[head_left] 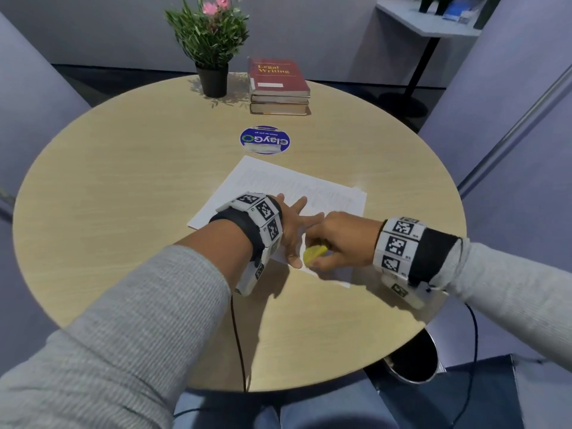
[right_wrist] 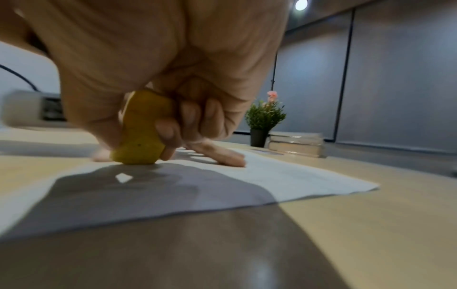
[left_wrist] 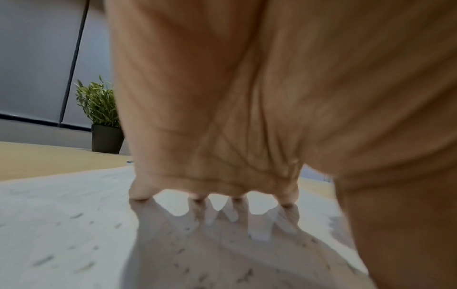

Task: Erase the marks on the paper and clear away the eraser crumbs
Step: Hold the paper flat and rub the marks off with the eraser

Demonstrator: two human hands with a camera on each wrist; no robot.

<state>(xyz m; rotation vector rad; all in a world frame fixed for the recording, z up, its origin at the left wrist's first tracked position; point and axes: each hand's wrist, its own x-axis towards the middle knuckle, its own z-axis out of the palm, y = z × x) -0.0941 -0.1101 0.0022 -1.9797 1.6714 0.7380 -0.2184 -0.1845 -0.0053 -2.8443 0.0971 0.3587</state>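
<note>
A: What's nearest?

B: The table [head_left: 123, 168] rim at the person's lap, a bin [head_left: 414, 363] tucked under its right side. Bare wood runs from that rim up to the paper [head_left: 297, 184], whose near corner stops short of the edge.

A: Room to move?

B: Plenty left of the sheet, a narrower strip on the right.

A: The hands?

B: The right hand [head_left: 340, 239] is curled round a yellow eraser [head_left: 314, 253], thumb and fingers pinching it, its lower end pressed on the paper's near corner. The left hand [head_left: 291, 224] lies just beside it, fingers spread and straight, holding the sheet flat. In the left wrist view, dark crumbs [left_wrist: 81, 267] speckle the paper.

A: Farther out?

B: A round blue sticker [head_left: 265, 140] reading "ClayGO", upside down. Behind it a stack of books [head_left: 278, 86], the top one titled "Legal Writing", and beside them a plant [head_left: 210, 44] near the far rim.
</note>
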